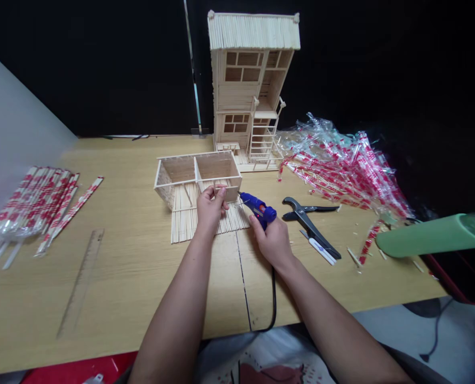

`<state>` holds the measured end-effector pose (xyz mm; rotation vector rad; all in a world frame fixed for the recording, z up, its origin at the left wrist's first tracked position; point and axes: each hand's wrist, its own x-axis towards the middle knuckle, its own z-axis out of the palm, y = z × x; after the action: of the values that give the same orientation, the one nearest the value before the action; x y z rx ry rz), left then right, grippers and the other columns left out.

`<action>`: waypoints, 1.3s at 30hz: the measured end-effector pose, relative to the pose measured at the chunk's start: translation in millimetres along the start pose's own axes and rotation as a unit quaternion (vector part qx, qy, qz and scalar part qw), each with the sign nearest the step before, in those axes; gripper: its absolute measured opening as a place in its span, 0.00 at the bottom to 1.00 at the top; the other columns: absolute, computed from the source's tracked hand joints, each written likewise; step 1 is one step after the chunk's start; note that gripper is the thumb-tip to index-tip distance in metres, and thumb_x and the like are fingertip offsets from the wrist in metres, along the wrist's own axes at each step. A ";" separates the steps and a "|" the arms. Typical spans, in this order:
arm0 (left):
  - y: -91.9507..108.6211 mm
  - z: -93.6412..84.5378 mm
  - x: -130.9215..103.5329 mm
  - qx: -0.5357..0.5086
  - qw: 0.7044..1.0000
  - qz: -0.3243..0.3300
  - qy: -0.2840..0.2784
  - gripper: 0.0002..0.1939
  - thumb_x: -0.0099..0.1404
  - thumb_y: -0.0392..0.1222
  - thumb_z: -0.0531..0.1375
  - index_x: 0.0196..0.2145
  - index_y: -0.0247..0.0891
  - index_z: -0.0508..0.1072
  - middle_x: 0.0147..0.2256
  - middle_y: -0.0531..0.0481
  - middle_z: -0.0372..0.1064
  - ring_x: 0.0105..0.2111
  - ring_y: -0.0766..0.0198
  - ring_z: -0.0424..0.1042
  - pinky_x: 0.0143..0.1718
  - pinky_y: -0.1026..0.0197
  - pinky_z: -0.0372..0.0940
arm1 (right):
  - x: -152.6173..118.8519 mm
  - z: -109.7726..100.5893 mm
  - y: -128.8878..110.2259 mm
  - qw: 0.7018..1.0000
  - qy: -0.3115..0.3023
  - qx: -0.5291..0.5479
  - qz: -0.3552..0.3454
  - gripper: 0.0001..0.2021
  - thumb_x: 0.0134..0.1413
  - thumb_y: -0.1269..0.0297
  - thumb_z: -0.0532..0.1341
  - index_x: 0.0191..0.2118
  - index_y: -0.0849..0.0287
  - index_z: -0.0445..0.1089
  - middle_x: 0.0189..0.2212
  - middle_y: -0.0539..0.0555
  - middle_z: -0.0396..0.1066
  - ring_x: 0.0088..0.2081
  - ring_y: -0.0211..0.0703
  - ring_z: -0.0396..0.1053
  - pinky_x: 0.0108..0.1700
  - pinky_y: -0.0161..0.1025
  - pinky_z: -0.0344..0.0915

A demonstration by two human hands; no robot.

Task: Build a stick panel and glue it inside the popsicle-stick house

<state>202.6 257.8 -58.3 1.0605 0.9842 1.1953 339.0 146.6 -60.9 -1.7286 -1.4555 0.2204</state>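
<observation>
My right hand (pixel 275 240) is wrapped round a blue hot glue gun (pixel 259 208), its nozzle at the right front corner of a small wooden stick frame (pixel 197 160). This roofless frame has two compartments and a floor of sticks (pixel 185 226) that extends out in front. My left hand (pixel 211 208) is at the front of the right compartment, its fingertips pinched on a thin wooden stick (pixel 230 187). The fingers partly cover the stick, so whether it is fixed to the frame I cannot tell.
Behind stands a two-storey stick house (pixel 237 96) with a ladder. Pliers (pixel 307 218) and a white-handled cutter (pixel 321 250) lie right, near plastic wrappers (pixel 341 165) and a green cylinder (pixel 433 234). Packed chopsticks (pixel 33 202) and a ruler (pixel 81 280) lie left. A black cord (pixel 274 298) trails off the front edge.
</observation>
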 end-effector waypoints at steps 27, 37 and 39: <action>1.0 -0.6 -1.1 0.004 1.000 -0.011 -0.006 0.20 0.58 0.55 0.65 0.39 0.37 0.70 0.16 0.58 0.64 0.12 0.73 0.56 0.14 0.71 0.49 | 0.7 2.4 2.6 1.000 0.004 -0.003 -0.005 0.18 0.64 0.54 0.56 0.46 0.63 0.72 0.38 0.64 0.78 0.39 0.55 0.77 0.40 0.45 0.70; -3.2 -2.1 -6.8 0.019 0.999 0.006 0.026 0.19 0.59 0.48 0.65 0.45 0.37 0.72 0.27 0.54 0.70 0.16 0.74 0.62 0.14 0.71 0.53 | -1.6 -13.9 -14.0 0.998 -0.018 0.058 0.020 0.16 0.61 0.52 0.59 0.40 0.60 0.76 0.30 0.59 0.79 0.32 0.51 0.76 0.35 0.42 0.70; -7.0 -2.7 -9.0 0.027 0.999 0.003 0.041 0.18 0.58 0.47 0.65 0.44 0.37 0.71 0.32 0.51 0.72 0.17 0.73 0.65 0.14 0.71 0.55 | 0.4 -16.2 -23.1 0.996 -0.027 0.078 0.032 0.17 0.61 0.51 0.60 0.38 0.60 0.76 0.27 0.58 0.78 0.28 0.50 0.75 0.32 0.42 0.69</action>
<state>200.5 248.8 -65.4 1.0660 1.0823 1.2310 332.2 138.5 -34.8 -1.6536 -1.3847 0.4070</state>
